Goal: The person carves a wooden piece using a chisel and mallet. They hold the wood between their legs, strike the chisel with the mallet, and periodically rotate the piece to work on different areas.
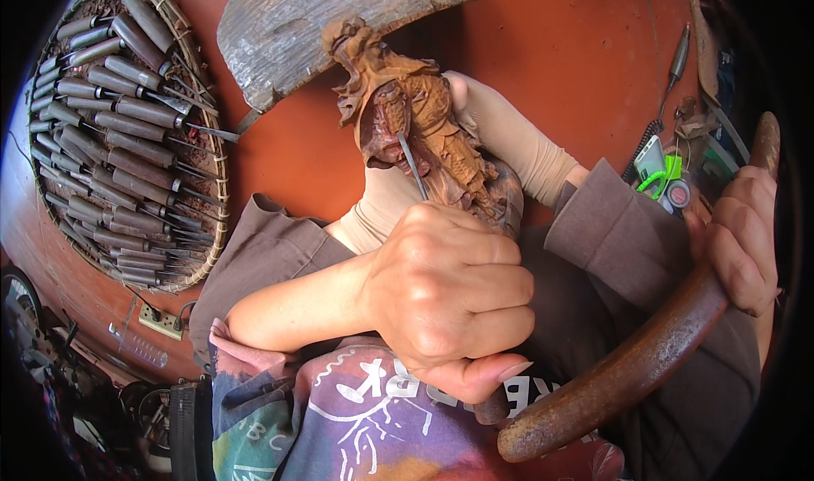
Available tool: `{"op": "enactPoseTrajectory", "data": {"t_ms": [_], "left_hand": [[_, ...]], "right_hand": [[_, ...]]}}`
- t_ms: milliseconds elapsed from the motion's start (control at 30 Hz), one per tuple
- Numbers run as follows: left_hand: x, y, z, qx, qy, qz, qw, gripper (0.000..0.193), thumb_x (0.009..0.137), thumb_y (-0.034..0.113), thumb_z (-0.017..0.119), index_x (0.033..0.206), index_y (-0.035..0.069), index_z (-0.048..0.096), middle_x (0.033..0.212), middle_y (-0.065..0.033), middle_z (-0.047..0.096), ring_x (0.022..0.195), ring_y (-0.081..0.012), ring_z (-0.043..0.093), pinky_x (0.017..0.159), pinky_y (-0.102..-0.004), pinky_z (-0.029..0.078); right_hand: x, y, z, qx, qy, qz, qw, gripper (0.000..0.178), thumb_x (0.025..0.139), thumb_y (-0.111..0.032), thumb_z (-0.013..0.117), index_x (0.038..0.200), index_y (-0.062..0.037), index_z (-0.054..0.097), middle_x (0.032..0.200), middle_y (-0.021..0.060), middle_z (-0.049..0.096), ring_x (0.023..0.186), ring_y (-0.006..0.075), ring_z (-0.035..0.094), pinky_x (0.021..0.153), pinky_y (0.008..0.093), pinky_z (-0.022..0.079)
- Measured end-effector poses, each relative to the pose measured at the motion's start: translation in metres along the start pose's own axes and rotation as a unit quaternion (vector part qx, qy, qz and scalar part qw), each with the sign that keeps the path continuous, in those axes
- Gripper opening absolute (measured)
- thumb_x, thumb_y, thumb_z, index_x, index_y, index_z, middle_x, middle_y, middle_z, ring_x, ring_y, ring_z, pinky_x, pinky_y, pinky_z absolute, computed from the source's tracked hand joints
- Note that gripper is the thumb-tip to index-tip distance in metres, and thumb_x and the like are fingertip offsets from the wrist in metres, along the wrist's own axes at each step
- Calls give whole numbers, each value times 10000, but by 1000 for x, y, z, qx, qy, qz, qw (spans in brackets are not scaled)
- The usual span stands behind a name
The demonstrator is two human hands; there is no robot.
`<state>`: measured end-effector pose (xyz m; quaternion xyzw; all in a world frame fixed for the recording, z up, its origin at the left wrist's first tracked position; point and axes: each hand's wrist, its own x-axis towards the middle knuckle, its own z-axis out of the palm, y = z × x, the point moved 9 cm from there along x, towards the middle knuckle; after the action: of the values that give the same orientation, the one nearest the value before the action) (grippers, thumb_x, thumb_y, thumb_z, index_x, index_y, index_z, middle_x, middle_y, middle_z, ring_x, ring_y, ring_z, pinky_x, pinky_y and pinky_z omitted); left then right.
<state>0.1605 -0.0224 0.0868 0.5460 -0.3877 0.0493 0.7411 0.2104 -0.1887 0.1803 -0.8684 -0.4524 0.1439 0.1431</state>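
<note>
My left hand [449, 299] is wrapped round the handle of a carving chisel [413, 166]. The narrow steel blade slants up and away, its tip against a reddish hollow in a brown wood carving [428, 108]. That figure, cut with deep folds and textured patches, is braced between my feet in beige socks [509, 133]. At the far right, my right hand [739, 239] grips a long, curved wooden mallet [615, 367]. Its thick end hangs low, close to the butt of the chisel handle below my left fist. The carving's lower end is partly hidden by my left hand.
A round woven basket [222, 142] at the left holds many dark-handled chisels. A worn, curved wooden board [280, 36] lies beyond the carving on the red floor [560, 40]. A phone [651, 161], green item and cable lie at right; a power strip [161, 321] sits below the basket.
</note>
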Motion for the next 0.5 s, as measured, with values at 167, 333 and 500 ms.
{"op": "enactPoseTrajectory", "data": {"t_ms": [167,333,500], "left_hand": [[4,-3,-3,-1,-16,44,999,387,921,314,514,593,116,561,623,-17,540,518,-153,539,410,-266,357],[4,5,3,11,-68,50,996,381,924,316,517,605,115,569,635,-20,547,520,-158,539,411,-267,360],[1,1,0,-1,6,17,1000,379,923,318,520,608,114,572,636,-19,549,521,-160,542,414,-268,365]], "right_hand": [[0,-3,2,2,-9,4,1000,397,716,115,785,952,-13,493,746,131,542,627,264,525,612,451,471],[-1,-5,2,5,-15,6,1000,398,715,112,786,955,-12,494,746,130,541,626,263,521,609,449,469],[0,-6,0,7,-18,5,1000,400,714,110,787,958,-12,494,745,129,539,625,262,518,607,447,466]]}}
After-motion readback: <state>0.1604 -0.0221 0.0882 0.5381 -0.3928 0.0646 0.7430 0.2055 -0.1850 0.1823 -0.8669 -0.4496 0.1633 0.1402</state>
